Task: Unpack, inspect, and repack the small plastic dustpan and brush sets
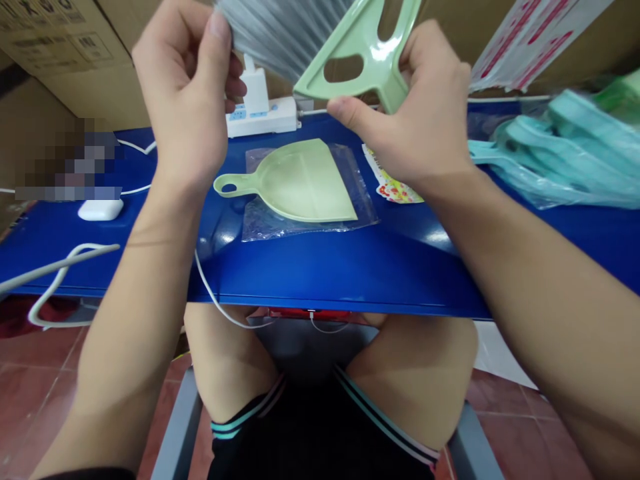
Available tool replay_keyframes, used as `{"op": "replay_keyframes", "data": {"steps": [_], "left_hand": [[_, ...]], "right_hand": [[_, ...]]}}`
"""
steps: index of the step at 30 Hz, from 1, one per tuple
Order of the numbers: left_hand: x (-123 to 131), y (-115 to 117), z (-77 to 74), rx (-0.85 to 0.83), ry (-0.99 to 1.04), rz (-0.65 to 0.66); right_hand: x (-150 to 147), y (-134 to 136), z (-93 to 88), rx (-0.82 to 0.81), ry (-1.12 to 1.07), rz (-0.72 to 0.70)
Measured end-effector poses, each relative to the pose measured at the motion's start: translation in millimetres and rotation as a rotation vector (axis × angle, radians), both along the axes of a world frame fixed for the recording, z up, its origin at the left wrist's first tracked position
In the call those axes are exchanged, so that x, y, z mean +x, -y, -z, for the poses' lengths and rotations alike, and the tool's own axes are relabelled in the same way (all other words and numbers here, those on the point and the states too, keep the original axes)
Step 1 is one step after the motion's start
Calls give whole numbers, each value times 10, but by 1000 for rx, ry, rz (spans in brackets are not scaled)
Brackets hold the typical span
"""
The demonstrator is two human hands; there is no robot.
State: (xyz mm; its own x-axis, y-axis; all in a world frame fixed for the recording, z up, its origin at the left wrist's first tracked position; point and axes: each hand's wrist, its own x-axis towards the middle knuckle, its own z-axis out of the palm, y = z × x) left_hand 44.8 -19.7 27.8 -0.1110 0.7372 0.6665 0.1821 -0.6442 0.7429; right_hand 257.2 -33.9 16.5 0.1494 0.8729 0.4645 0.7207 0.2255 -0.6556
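My right hand (425, 107) grips a small light green hand brush (367, 60) by its plastic head, with the thumb along the lower edge. The brush is raised above the back of the table, and its grey bristles (285, 33) point to the left. At the bristle tips, my left hand (187, 87) is closed, its thumb and curled fingers touching their ends. Below the hands, a matching green dustpan (305, 183) lies on a clear plastic bag (367, 193), handle to the left. Beside my right wrist is a colourful printed card (393, 180), partly covered by that hand.
Bagged turquoise dustpans (565, 153) lie on the blue table (310, 267) at the right. A white power strip (280, 117) with a plugged-in adapter stands behind. At the left are a white earphone case (101, 209) and white cables (65, 267). Cardboard boxes (65, 60) line the back.
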Motion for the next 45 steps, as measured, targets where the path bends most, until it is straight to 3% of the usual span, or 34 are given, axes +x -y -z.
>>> {"op": "replay_keyframes", "data": {"steps": [8,20,36,45], "left_hand": [[-59,37,-18,-135,51,18],[-18,-62,11,-185,74,-5],[-99,-23,-3,-110,72,91],[-83,-16,-12,-72,72,61]], "right_hand": [[57,-52,37,10,-92,-33],[181,-199,124,133,-120,-72],[194,-198,114,163,-98,-71],[54,-34,8,62,-48,-35]]}}
